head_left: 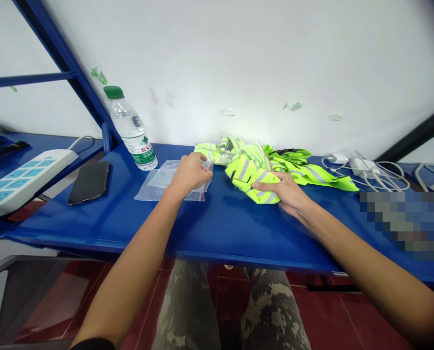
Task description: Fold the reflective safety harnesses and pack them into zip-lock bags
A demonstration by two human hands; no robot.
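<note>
My left hand (189, 173) is closed in a pinch on the top edge of a clear zip bag (154, 185), one of a small stack lying flat on the blue shelf (217, 228). My right hand (287, 190) rests on a pile of neon-yellow reflective bands (251, 167), its fingers curled around one folded band at the pile's near edge. The two hands are about a hand's width apart.
A water bottle with a green cap (130, 127) stands upright behind the bags. A black phone (90, 182) lies face up to the left, beside a white power strip (20, 179). White chargers and cables (366, 171) are tangled at the right. Blue frame bars rise at the back left.
</note>
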